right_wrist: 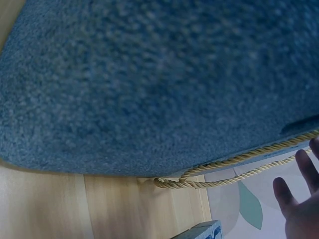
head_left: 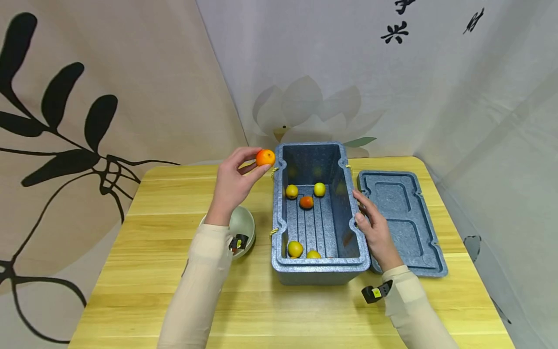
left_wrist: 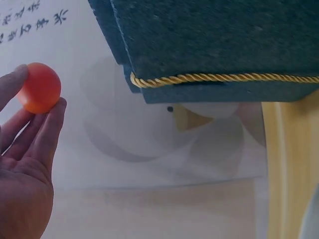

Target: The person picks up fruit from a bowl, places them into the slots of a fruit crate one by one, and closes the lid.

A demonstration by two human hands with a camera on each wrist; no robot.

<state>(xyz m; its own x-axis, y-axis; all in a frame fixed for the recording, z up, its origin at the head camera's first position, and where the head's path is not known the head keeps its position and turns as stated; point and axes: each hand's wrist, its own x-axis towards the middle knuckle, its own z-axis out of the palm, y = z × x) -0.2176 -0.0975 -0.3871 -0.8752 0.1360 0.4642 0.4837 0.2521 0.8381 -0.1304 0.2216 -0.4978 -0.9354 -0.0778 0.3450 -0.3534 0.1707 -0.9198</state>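
My left hand (head_left: 232, 184) pinches a small, smooth orange-red fruit (head_left: 265, 157) between thumb and fingertips, raised beside the far left corner of a deep blue-grey foam box (head_left: 321, 264). The left wrist view shows the fruit (left_wrist: 42, 88) clear of the box wall. At the box's right side, my right hand (head_left: 380, 237) touches the rim with its fingers extended, gripping nothing. Inside the box lie several yellow fruits (head_left: 319, 189) and one orange-red fruit (head_left: 306, 202). The near wall partly hides the closest ones.
A pale green bowl (head_left: 247, 224) stands left of the box, partly behind my left forearm; its contents are mostly hidden. The box's lid (head_left: 398, 213) lies on the wooden table (head_left: 170, 252) to the right. Gold rope (left_wrist: 199, 78) runs along the box's side. Printed cloth hangs behind.
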